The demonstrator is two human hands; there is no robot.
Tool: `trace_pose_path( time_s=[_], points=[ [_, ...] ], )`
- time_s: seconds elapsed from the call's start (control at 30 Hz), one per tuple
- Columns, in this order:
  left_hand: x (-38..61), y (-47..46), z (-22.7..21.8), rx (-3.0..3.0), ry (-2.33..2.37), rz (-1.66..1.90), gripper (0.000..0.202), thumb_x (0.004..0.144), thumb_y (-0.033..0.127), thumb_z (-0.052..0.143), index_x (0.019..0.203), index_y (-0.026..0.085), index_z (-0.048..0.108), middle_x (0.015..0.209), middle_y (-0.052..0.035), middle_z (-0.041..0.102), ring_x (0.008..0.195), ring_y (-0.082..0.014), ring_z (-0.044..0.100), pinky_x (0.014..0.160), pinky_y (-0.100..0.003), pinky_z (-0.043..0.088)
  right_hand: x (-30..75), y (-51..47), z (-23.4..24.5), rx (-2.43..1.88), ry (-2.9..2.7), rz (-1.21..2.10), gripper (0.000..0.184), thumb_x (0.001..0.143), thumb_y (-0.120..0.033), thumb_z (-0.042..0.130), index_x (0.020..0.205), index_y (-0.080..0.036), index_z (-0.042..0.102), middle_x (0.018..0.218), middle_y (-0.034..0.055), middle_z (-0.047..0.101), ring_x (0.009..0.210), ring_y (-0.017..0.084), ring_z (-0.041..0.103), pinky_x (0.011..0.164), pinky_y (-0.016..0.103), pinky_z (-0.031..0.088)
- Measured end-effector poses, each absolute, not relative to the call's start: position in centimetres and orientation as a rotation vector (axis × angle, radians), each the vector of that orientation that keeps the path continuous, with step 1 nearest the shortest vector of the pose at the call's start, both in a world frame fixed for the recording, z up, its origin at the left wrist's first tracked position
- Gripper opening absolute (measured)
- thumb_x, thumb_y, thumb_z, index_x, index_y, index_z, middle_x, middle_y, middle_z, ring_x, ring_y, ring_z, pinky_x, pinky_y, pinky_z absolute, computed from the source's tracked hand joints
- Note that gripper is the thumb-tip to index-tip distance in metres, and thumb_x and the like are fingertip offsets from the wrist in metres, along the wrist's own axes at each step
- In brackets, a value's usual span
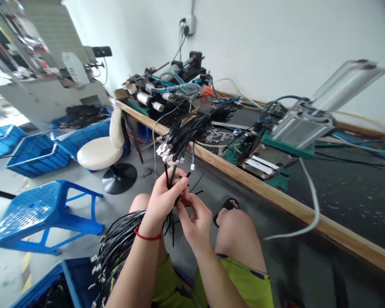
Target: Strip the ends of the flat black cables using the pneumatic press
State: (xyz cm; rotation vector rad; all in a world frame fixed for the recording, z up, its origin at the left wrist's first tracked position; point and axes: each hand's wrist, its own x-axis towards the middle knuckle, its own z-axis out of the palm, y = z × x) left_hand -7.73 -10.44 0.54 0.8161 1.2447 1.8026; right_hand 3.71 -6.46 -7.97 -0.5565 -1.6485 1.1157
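My left hand [163,200], with a red cord at the wrist, is closed around a few thin black cables [170,179] that stick up out of the fist. My right hand [194,218] meets it from below, fingers pinched on the same cables. A larger bundle of black cables with white plug ends [179,139] hangs over the wooden table edge just above my hands. Another thick bundle of black cables [118,241] lies across my left thigh. My knees are bare and I wear green shorts.
A wooden-edged workbench [276,199] runs diagonally and carries a green-based pneumatic press [285,137], hoses and tools. On the floor to the left stand a blue plastic stool [38,214], a white swivel chair [99,152] and blue crates [35,156]. A grey hose [311,201] droops off the bench.
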Motion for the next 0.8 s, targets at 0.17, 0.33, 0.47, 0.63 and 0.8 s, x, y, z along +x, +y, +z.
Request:
trace_pose_path(
  time_s=[0.17, 0.33, 0.47, 0.63, 0.8],
  points=[
    [-7.8, -12.9, 0.0, 0.705, 1.371, 1.975, 0.056, 0.093, 0.07, 0.092, 0.112, 0.021, 0.072, 0.074, 0.0034, 0.069, 0.056, -0.0118, 0.06, 0.052, -0.022, 0.05, 0.4, -8.5, -9.4, -0.415, -1.636, 1.215, 0.019, 0.108, -0.028, 0.068, 0.126, -0.025, 0.071, 0.106, 0.0083, 0.091, 0.088, 0.025, 0.089, 0.079, 0.033, 0.071],
    [-8.4, -15.2, -1.0, 0.613, 1.426, 2.082, 0.059, 0.094, 0.075, 0.089, 0.114, 0.021, 0.077, 0.072, 0.0051, 0.062, 0.051, -0.0109, 0.053, 0.046, -0.022, 0.046, -1.1, -10.5, -10.2, -0.261, -1.67, 1.239, 0.032, 0.104, -0.025, 0.07, 0.135, -0.027, 0.061, 0.104, 0.0066, 0.093, 0.084, 0.025, 0.092, 0.074, 0.032, 0.074],
    [-9.2, -15.9, -2.1, 0.566, 1.496, 2.163, 0.057, 0.098, 0.075, 0.085, 0.116, 0.021, 0.081, 0.072, 0.0038, 0.061, 0.053, -0.0094, 0.045, 0.048, -0.019, 0.04, -1.5, -10.5, -11.4, -0.254, -1.7, 1.194, 0.026, 0.106, -0.02, 0.072, 0.13, -0.027, 0.066, 0.101, 0.0052, 0.093, 0.079, 0.023, 0.091, 0.07, 0.029, 0.072],
    [-10.1, -16.5, -2.8, 0.565, 1.644, 2.167, 0.062, 0.1, 0.079, 0.081, 0.114, 0.019, 0.084, 0.073, 0.002, 0.065, 0.054, -0.0087, 0.04, 0.051, -0.02, 0.037, -2.0, -9.8, -11.8, -0.199, -1.758, 1.154, 0.013, 0.109, -0.02, 0.07, 0.114, -0.024, 0.081, 0.09, 0.0054, 0.089, 0.074, 0.024, 0.086, 0.07, 0.032, 0.069],
    [-11.3, -17.5, -2.9, 0.628, 1.827, 2.105, 0.063, 0.109, 0.078, 0.068, 0.122, 0.019, 0.081, 0.077, 0.0018, 0.068, 0.055, -0.0101, 0.045, 0.054, -0.023, 0.041, -2.7, -8.8, -9.7, -0.018, -1.791, 1.169, 0.014, 0.108, -0.024, 0.074, 0.104, -0.025, 0.087, 0.101, 0.0106, 0.089, 0.093, 0.028, 0.086, 0.087, 0.041, 0.072]
  ],
)
